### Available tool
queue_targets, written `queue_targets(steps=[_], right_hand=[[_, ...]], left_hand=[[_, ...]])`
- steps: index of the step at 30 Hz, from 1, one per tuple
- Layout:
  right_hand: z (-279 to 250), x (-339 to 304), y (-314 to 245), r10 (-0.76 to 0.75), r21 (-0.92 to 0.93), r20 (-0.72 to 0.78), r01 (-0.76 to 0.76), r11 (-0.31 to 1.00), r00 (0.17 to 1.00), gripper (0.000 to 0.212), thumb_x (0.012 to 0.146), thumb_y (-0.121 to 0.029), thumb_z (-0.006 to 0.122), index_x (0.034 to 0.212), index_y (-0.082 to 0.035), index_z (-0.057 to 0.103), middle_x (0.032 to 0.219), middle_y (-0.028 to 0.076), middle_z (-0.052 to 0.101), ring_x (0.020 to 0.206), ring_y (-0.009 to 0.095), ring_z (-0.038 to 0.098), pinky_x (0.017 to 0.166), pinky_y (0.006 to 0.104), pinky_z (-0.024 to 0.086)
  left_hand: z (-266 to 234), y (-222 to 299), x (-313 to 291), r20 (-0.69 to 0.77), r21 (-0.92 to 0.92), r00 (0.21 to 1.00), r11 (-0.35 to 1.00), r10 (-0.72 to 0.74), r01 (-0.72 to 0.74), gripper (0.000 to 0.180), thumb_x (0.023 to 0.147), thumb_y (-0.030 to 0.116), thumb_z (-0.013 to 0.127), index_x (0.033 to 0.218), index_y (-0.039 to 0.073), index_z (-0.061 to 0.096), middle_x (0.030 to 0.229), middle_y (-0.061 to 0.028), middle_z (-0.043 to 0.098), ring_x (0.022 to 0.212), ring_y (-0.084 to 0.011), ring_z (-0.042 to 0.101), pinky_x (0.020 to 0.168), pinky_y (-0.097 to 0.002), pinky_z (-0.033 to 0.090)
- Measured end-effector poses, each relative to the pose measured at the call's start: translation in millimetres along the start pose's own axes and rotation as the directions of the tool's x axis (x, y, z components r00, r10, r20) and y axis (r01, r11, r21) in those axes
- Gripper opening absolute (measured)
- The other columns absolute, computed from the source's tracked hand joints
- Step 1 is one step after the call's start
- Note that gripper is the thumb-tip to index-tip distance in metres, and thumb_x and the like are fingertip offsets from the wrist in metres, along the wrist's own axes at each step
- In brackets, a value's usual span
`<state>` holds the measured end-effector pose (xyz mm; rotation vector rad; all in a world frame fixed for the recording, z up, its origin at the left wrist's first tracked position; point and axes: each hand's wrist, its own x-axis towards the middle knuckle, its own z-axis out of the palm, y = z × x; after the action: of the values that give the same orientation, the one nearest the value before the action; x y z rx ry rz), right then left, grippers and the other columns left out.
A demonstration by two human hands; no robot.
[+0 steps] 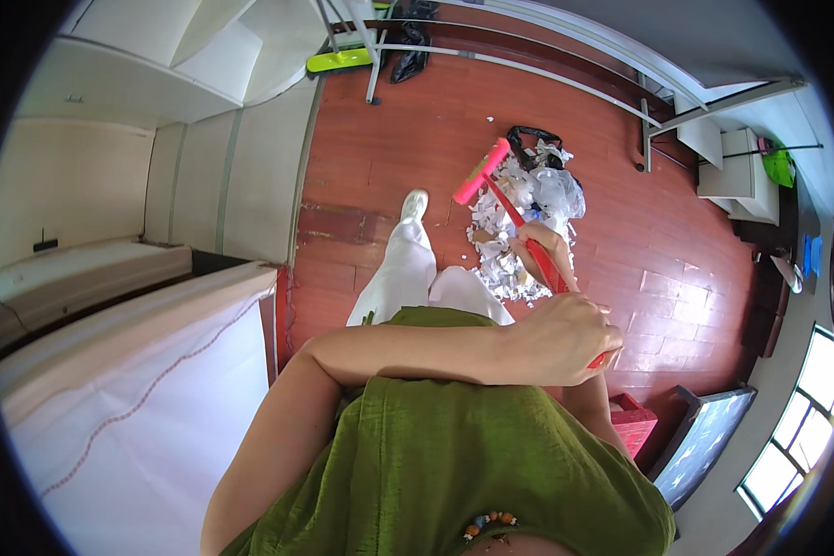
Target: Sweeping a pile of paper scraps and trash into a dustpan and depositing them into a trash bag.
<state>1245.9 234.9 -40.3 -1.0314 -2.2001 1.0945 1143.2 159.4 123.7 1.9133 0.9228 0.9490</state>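
A broom with a red handle and a pink head (482, 171) slants across the picture in both my hands. My left hand (565, 341) is closed around the upper end of the handle, its arm crossing in front of my body. Further down, my right hand (543, 250) grips the handle. The broom head is at the left edge of a pile of white paper scraps (505, 271); whether it touches the floor I cannot tell. In the pile lie a clear plastic bag (556, 193) and a black plastic bag (521, 136).
Reddish wooden flooring (361, 139) surrounds the pile. A metal-framed table (519, 63) stands ahead, with a yellow-green broom (339, 61) beside its leg. White cabinets (185, 185) line the left. A red bin (632, 423) and a dark board (704, 445) are at the right.
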Motion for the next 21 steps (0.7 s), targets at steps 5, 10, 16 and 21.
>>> queue_targets(steps=[5, 10, 16, 21], right_hand=[[25.9, 82.4, 24.1, -0.009, 0.077, -0.143, 0.020, 0.997, 0.990, 0.016, 0.079, -0.002, 0.069, 0.071, 0.001, 0.056, 0.078, 0.012, 0.063, 0.069, 0.021, 0.062, 0.062, 0.0299, 0.047], [69.8, 191.9, 74.5, 0.036, 0.183, -0.247, 0.010, 0.983, 0.968, 0.016, 0.080, -0.006, 0.071, 0.074, 0.001, 0.058, 0.083, 0.011, 0.065, 0.072, 0.021, 0.063, 0.065, 0.0295, 0.049], [94.6, 295.8, 128.7, 0.165, 0.219, -0.314, -0.098, 0.971, 0.935, 0.018, 0.079, -0.013, 0.072, 0.081, -0.002, 0.059, 0.084, 0.013, 0.065, 0.068, 0.029, 0.063, 0.063, 0.0340, 0.049], [61.5, 276.5, 148.7, 0.326, 0.103, -0.232, -0.310, 0.945, 0.917, 0.017, 0.080, -0.016, 0.071, 0.086, -0.004, 0.061, 0.080, 0.012, 0.064, 0.068, 0.028, 0.062, 0.063, 0.0333, 0.048]], left_hand=[[-38.4, -56.2, 26.9, 0.086, 0.054, 0.996, 0.998, 0.014, -0.019, 0.015, 0.078, 0.014, 0.063, 0.069, 0.002, 0.061, 0.069, -0.0175, 0.064, 0.090, -0.0334, 0.066, 0.080, -0.0423, 0.051], [-100.4, -139.5, 69.9, 0.206, 0.158, 0.975, 0.986, -0.081, 0.049, 0.014, 0.075, 0.013, 0.063, 0.065, 0.004, 0.061, 0.068, -0.0169, 0.063, 0.090, -0.0339, 0.066, 0.074, -0.0419, 0.051], [-152.0, -257.1, 110.4, 0.173, 0.258, 0.982, 0.966, -0.076, 0.029, 0.011, 0.074, 0.012, 0.062, 0.065, 0.006, 0.061, 0.068, -0.0169, 0.063, 0.095, -0.0342, 0.066, 0.072, -0.0439, 0.052], [-167.7, -268.8, 146.9, 0.327, 0.045, 0.942, 0.997, -0.072, 0.061, 0.015, 0.076, 0.013, 0.062, 0.064, 0.004, 0.059, 0.074, -0.0171, 0.065, 0.092, -0.0363, 0.066, 0.072, -0.0440, 0.052]])
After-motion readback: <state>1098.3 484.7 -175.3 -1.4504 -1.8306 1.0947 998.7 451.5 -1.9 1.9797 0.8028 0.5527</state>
